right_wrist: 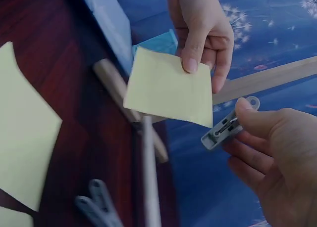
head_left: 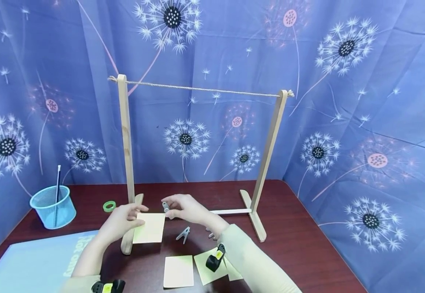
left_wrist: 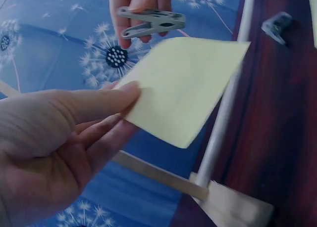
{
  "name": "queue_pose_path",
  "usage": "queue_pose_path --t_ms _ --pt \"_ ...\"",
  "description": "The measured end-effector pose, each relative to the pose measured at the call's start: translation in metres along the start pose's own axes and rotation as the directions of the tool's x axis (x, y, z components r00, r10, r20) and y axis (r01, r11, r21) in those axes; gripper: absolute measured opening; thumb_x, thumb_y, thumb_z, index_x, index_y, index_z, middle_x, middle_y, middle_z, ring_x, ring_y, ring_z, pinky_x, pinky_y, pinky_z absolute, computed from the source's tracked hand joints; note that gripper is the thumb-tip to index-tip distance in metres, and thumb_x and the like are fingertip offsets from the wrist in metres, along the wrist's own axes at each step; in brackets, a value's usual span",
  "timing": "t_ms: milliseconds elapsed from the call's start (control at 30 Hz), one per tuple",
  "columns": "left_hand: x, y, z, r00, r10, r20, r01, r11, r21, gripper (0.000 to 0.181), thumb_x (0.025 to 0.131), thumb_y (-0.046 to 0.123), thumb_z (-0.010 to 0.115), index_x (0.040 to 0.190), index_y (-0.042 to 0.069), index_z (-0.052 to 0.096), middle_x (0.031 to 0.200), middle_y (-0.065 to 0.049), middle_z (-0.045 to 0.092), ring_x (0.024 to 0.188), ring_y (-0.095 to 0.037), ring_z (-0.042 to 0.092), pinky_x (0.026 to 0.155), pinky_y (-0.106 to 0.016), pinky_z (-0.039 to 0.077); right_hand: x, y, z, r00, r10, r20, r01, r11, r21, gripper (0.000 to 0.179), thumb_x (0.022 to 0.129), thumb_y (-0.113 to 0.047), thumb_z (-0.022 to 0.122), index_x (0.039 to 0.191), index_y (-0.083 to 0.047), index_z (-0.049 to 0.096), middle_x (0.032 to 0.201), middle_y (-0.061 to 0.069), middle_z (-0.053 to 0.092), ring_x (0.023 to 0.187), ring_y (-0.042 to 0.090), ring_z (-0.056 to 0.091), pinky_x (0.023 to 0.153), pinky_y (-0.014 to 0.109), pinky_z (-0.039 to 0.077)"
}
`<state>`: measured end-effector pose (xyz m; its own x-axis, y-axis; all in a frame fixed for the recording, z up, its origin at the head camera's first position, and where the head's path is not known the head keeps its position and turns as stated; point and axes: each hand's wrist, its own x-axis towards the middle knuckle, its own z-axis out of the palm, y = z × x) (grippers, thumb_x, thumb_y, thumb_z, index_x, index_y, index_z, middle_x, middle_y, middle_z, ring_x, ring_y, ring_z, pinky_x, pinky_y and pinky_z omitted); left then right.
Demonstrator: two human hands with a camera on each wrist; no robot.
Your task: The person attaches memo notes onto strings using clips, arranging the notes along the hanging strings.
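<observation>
My left hand (head_left: 118,221) pinches a yellow sticky note (head_left: 149,228) by its edge between thumb and fingers, raised in front of the wooden stand's left foot. In the left wrist view the note (left_wrist: 183,91) faces the camera, slightly bent at one corner. A grey clothespin (right_wrist: 229,129) is pinched in my right hand (head_left: 188,209), close beside the note but apart from it. Above both hands a string (head_left: 201,88) runs between the stand's two wooden posts (head_left: 269,150). Another grey clothespin (head_left: 184,234) lies on the table below the right hand.
Several yellow notes (head_left: 178,272) lie at the table's front, partly under the right forearm. More clothespins (head_left: 211,235) are partly hidden by that arm. At left are a green tape roll (head_left: 109,206), a blue mesh cup (head_left: 44,207) with a pencil, and a light-blue sheet (head_left: 36,264).
</observation>
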<state>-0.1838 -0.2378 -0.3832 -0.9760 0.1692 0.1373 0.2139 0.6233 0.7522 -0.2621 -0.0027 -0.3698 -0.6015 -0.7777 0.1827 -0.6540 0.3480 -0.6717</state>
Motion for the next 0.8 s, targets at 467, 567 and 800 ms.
queue_pose_path --t_ms 467,567,800 --pt "0.025 0.058 -0.032 0.921 -0.040 -0.387 0.008 0.997 -0.083 0.031 0.090 0.022 0.073 0.112 0.000 0.071 0.101 -0.019 0.074 0.084 -0.002 0.066 0.068 -0.017 0.050 0.014 -0.046 -0.071 0.983 -0.083 -0.162 0.088 0.996 0.023 0.032 0.086 -0.006 0.071 0.116 -0.001 0.064 0.094 0.011 0.073 0.083 0.010 0.070 0.084 0.020 0.054" --pt "0.033 0.074 -0.039 0.896 -0.039 -0.442 -0.028 0.989 -0.143 0.032 0.090 0.023 0.073 0.112 0.001 0.072 0.104 -0.020 0.073 0.080 0.011 0.058 0.066 -0.014 0.049 0.018 -0.060 -0.091 0.974 -0.117 -0.193 0.115 0.993 -0.022 0.030 0.084 -0.005 0.072 0.112 -0.001 0.064 0.095 0.012 0.073 0.086 0.014 0.070 0.086 0.028 0.056" --pt "0.048 0.116 -0.062 0.853 -0.073 -0.518 -0.074 0.963 -0.259 0.036 0.088 0.025 0.074 0.114 0.000 0.072 0.108 -0.021 0.071 0.076 0.015 0.059 0.066 -0.012 0.052 0.034 -0.105 -0.137 0.959 -0.177 -0.219 0.158 0.982 -0.105 0.036 0.088 -0.013 0.073 0.120 -0.003 0.061 0.111 0.012 0.070 0.097 0.019 0.069 0.091 0.026 0.054"
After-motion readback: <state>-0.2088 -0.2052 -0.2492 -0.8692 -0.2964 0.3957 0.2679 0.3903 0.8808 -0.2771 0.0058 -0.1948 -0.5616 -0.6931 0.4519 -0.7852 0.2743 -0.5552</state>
